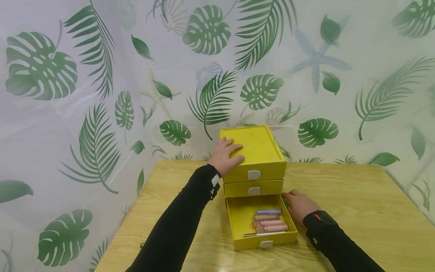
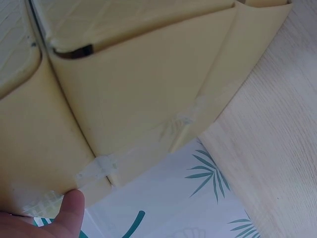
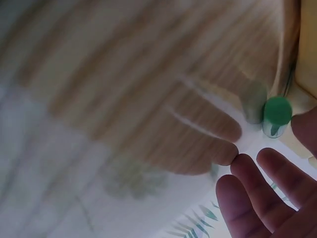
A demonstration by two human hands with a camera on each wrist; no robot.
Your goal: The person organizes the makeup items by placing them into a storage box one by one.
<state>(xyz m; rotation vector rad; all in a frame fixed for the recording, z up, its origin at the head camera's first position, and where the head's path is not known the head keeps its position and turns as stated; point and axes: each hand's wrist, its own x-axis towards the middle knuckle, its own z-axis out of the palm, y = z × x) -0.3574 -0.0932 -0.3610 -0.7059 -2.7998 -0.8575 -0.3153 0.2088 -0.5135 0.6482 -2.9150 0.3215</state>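
Observation:
A yellow drawer box (image 1: 253,145) stands on the table with its bottom drawer (image 1: 239,213) pulled out. My left hand (image 1: 225,156) rests on the left edge of its top, fingers spread. In the left wrist view, the thumb (image 2: 73,210) touches the box near clear tape. My right hand (image 1: 300,206) is low beside the box's right side. A small clear container with a green cap (image 3: 277,111) is between that hand's thumb and its extended fingers (image 3: 252,188). Inside the drawer lie a lavender tube (image 1: 268,212), a brown tube (image 1: 266,217), pink tubes (image 1: 272,228) and a thin stick (image 1: 258,234).
Two upper drawers (image 1: 238,187) with white tabs are closed. The wood-patterned table (image 1: 353,204) extends on both sides of the box. Behind it hangs a leaf-printed sheet (image 1: 217,56).

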